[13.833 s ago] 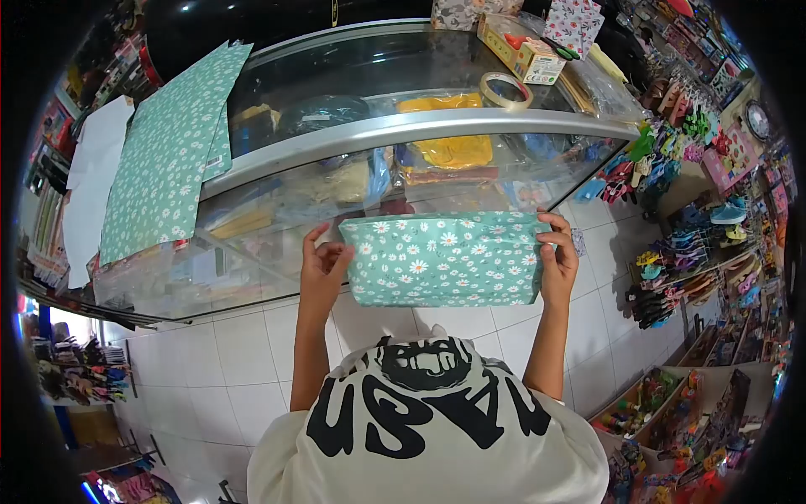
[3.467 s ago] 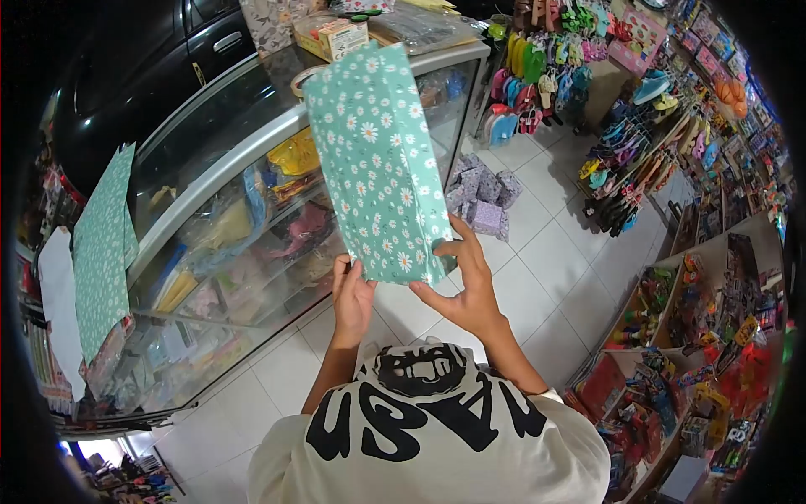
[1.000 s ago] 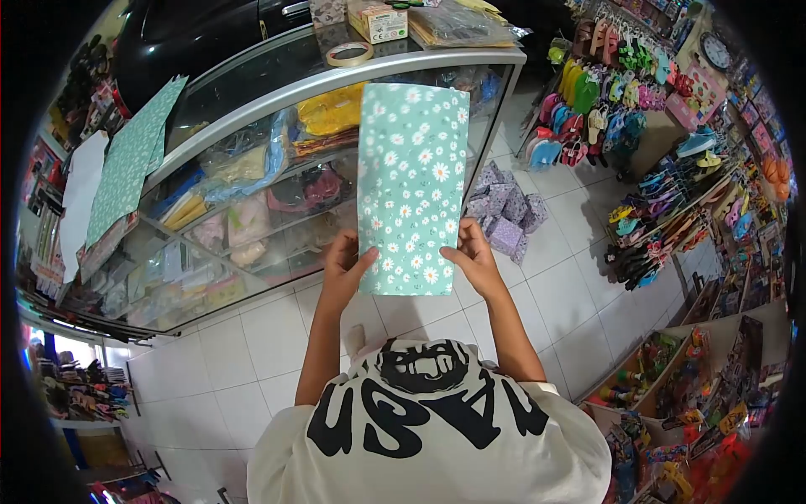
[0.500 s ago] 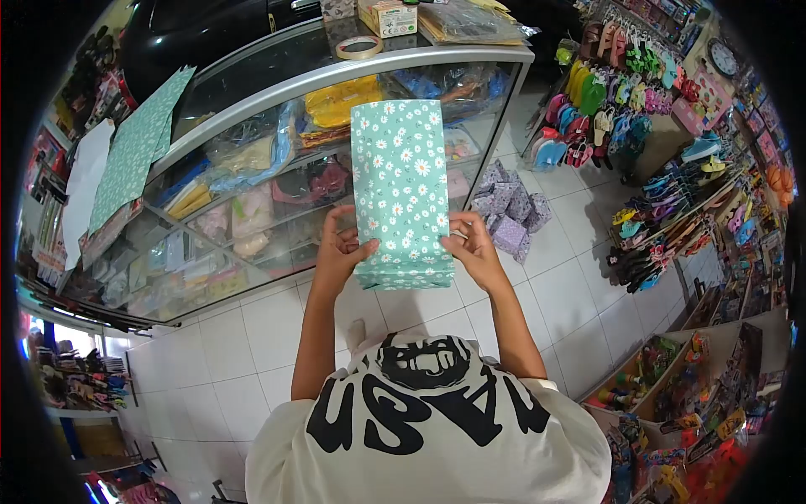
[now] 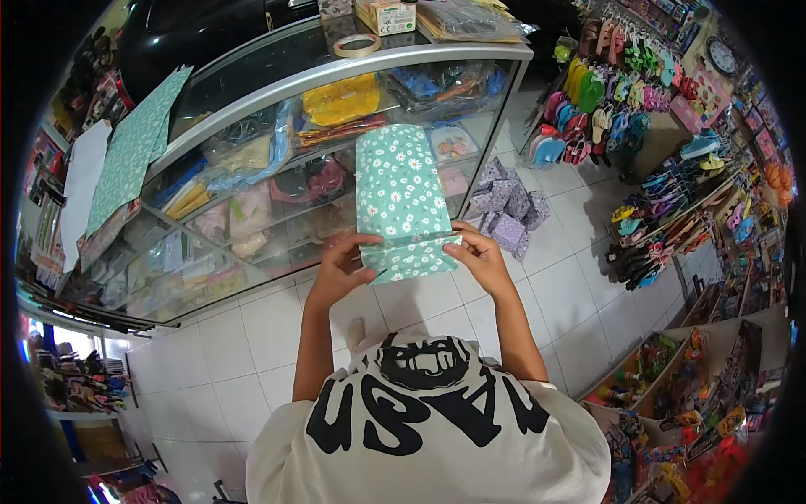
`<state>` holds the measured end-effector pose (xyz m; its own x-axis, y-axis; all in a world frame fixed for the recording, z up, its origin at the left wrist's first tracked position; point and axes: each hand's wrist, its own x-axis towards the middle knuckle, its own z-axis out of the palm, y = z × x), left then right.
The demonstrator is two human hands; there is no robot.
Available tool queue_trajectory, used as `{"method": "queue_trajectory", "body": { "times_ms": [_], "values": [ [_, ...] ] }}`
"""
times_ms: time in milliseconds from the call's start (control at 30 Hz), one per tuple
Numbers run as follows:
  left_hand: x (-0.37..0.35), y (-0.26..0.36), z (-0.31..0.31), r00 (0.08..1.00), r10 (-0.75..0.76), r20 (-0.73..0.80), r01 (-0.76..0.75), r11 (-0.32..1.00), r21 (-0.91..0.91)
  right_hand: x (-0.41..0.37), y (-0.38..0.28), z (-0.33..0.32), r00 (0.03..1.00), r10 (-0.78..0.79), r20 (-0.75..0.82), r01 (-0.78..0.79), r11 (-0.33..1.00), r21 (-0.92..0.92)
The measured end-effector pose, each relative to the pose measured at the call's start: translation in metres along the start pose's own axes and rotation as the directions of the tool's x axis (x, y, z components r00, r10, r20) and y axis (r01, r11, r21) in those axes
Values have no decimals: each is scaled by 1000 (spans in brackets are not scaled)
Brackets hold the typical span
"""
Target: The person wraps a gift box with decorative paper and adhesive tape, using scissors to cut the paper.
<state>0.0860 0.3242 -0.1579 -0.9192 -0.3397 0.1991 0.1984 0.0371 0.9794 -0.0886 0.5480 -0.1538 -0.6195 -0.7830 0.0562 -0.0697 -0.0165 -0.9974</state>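
Note:
A green paper bag [image 5: 401, 181] with a white daisy print is held out in front of my body, its long part stretching away over the glass case. A crease crosses the bag near me, and the flap on my side of it hangs toward my shirt. My left hand [image 5: 342, 267] pinches the bag's left edge at this crease, thumb below and fingers above. At the opposite edge, my right hand [image 5: 480, 256] grips the paper in a similar pinch. Inside the bag is hidden from view.
A glass display case [image 5: 277, 218] with packaged goods stands ahead, with a tape roll [image 5: 357, 45] and a small box [image 5: 386, 17] on top. Green daisy paper sheets [image 5: 138, 151] lie at left. Purple patterned packages [image 5: 509, 210] rest on the tiled floor. Sandals [image 5: 600, 92] hang at right.
The far end of the bag has tipped down and slightly toward me. The flap near me now shows flatter, with a clear crease, and both hands have shifted slightly lower in view.

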Motion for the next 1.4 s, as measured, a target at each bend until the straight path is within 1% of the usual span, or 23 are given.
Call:
{"method": "queue_trajectory", "body": {
  "times_ms": [33, 67, 167, 233, 267, 333, 367, 433, 533, 633, 767, 833, 867, 933, 967, 1000, 1067, 1133, 1167, 1233, 1267, 1333, 1400],
  "values": [
    [-2, 7, 6, 998, 45, 36, -42, 996, -76, 1, 2, 0, 999, -33, -3, 34, 999, 22],
    [-3, 6, 6, 1000, 10, 5, -9, 998, -65, 1, 4, 1, 998, -67, -7, 68, 997, 45],
    [-3, -1, 9, 994, -75, -84, 70, 996, -57, 0, -2, 11, 999, -24, -39, 33, 967, 251],
    [-3, -4, 12, 985, -107, -136, 98, 993, -72, 2, 6, 11, 998, -3, -58, 18, 968, 251],
    [-4, -7, 12, 979, -137, -151, 121, 986, -110, 3, 9, 11, 998, 6, -67, 11, 968, 252],
    [-6, -12, 14, 964, -199, -177, 165, 968, -187, 6, 10, 13, 996, -36, -78, 57, 954, 293],
    [-7, -19, 12, 965, -193, -178, 154, 965, -210, 7, 10, 13, 995, -57, -84, 81, 946, 313],
    [-7, -30, 8, 966, -182, -182, 132, 958, -256, 8, 12, 11, 996, -53, -75, 74, 949, 307],
    [-6, -32, 5, 948, -206, -243, 169, 972, -163, 7, 6, 11, 999, -29, -46, 41, 958, 284],
    [0, -18, 12, 955, -76, -287, 46, 993, -109, 8, 1, 13, 1000, 4, -22, 3, 958, 287],
    [5, -14, 14, 936, -158, -316, 94, 973, -210, 16, 16, 11, 1000, 5, -7, -3, 969, 247],
    [8, -20, 11, 924, -186, -333, 95, 958, -270, 22, 14, 17, 996, -67, -61, 81, 959, 270],
    [8, -21, 9, 928, -171, -331, 80, 959, -273, 25, 12, 21, 991, -102, -88, 123, 952, 280],
    [12, -16, 7, 934, -140, -327, 46, 959, -280, 30, 5, 27, 989, -93, -116, 125, 944, 307],
    [13, -21, 2, 929, -169, -329, 72, 955, -286, 33, 3, 30, 988, -89, -128, 126, 939, 320],
    [15, -24, -4, 923, -197, -331, 98, 951, -292, 37, 7, 30, 989, -103, -107, 130, 949, 287],
    [19, -32, -11, 928, -127, -351, 39, 968, -248, 44, 17, 29, 989, -128, -68, 140, 963, 230],
    [28, -24, -8, 928, 67, -367, -127, 982, -143, 52, 18, 32, 988, -149, -45, 155, 968, 196],
    [30, -18, -8, 923, -8, -385, -63, 983, -173, 56, 18, 33, 986, -160, -38, 164, 969, 186],
    [35, -7, -16, 897, -157, -413, 60, 969, -238, 59, -4, 53, 991, -101, -85, 123, 940, 319],
    [37, -10, -23, 902, -149, -406, 50, 969, -244, 62, -13, 59, 992, -71, -105, 106, 917, 383],
    [43, -17, -39, 912, -136, -386, 33, 965, -261, 75, 1, 62, 997, -6, -78, 35, 922, 387],
    [48, -17, -48, 913, -172, -371, 59, 953, -297, 85, 12, 62, 997, 43, -67, -16, 934, 358]
  ]
}}
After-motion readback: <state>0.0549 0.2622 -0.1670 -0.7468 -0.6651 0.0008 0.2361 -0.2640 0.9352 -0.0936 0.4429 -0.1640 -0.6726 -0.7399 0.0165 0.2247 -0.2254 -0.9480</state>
